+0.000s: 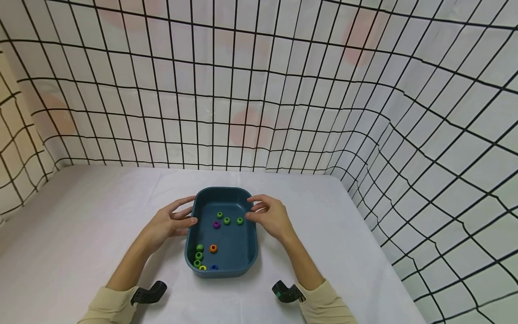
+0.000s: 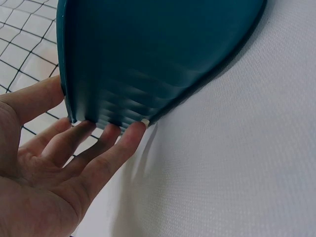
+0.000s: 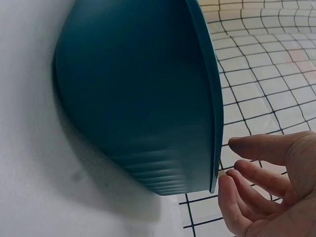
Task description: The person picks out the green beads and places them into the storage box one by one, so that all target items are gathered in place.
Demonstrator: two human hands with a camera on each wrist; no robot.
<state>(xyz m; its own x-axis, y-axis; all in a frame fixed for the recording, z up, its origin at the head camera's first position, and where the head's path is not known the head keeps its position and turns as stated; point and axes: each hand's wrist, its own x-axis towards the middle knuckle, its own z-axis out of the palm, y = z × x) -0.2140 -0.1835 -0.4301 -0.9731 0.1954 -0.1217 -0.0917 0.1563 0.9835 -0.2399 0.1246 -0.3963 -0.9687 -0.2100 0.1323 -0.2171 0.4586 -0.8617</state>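
A dark teal tray [image 1: 234,245] with rounded corners sits on the white table, with several pony beads in it. Green beads [image 1: 227,221] and a purple bead [image 1: 216,224] lie towards its far half. Nearer its front left are more green beads [image 1: 198,256], an orange bead [image 1: 213,248], a yellow bead [image 1: 203,267] and a blue bead [image 1: 214,267]. My left hand [image 1: 163,224] holds the left side, thumb at the rim and fingertips against the outer wall [image 2: 123,64]. By the right rim, my right hand [image 1: 275,217] has its fingers loosely bent, holding nothing.
A white cloth covers the table [image 1: 323,252]. Black grid netting [image 1: 243,90] over pale sheeting stands along the back and the right side. Each wrist wears a black strapped device [image 1: 149,293].
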